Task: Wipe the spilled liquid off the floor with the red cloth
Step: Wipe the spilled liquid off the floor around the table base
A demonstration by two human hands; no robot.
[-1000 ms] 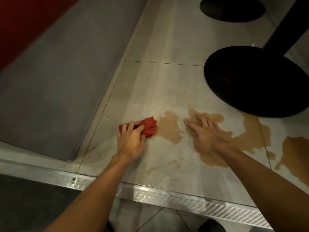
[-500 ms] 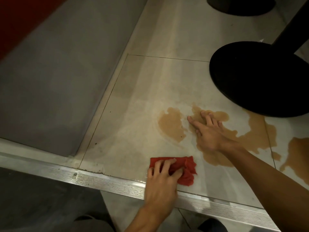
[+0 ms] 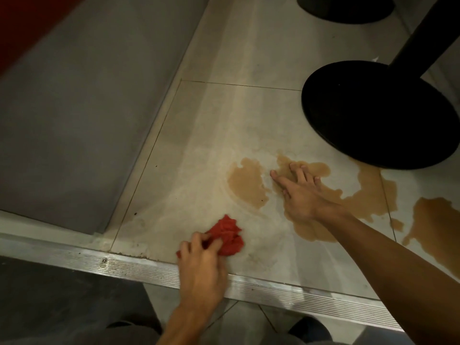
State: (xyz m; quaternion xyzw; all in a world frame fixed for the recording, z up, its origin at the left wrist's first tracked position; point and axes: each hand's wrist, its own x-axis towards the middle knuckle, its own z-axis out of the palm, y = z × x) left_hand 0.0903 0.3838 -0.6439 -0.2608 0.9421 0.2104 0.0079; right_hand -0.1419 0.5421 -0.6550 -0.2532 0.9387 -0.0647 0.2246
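A crumpled red cloth (image 3: 227,235) lies on the pale floor tile near the metal threshold strip. My left hand (image 3: 201,262) grips its near edge with curled fingers. Brown spilled liquid (image 3: 246,185) spreads in patches across the tile, running right toward another pool (image 3: 438,227). My right hand (image 3: 297,192) rests flat on the floor with fingers spread, lying in the middle patch of the spill. The cloth sits left of and nearer than the puddles, apart from them.
A black round table base (image 3: 378,115) with its post stands at the right, touching the spill's far edge. A second dark base (image 3: 346,8) is at the top. A grey wall panel (image 3: 82,100) borders the left. A ribbed metal threshold strip (image 3: 286,292) crosses the foreground.
My left hand dragged the cloth from beside the spill down toward the threshold strip, then shifted it slightly left and bunched it up. My right hand stayed planted in the spill.
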